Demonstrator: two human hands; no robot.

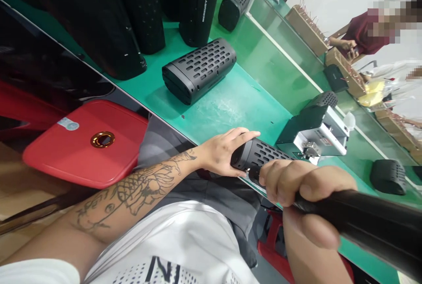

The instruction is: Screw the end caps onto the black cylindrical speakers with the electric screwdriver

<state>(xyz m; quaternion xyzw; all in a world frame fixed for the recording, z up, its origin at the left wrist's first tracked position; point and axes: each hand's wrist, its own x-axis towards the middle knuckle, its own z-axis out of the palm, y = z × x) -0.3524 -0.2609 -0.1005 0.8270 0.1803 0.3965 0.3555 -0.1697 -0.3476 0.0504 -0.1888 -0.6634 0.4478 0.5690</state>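
Note:
My left hand (226,152) is closed round the near end of a black perforated housing (262,153) on the green bench top, thumb on one side and fingers on the other. In my right hand (306,185) is a thick black electric screwdriver (376,216), its body running off to the right edge. The driver's nose points at the side of the housing near my left thumb; whether the bit touches a screw I cannot tell. My right fingers hide the far part of that housing. A second perforated housing (201,71) lies farther up the bench.
Tall black casings (201,7) stand at the upper left. A silver-and-black machine (318,136) sits beyond my right hand. More perforated housings (389,176) rest on the green surface (280,68). A red stool (85,143) is at left. Across the bench, a person (362,38) works near cardboard boxes (305,29).

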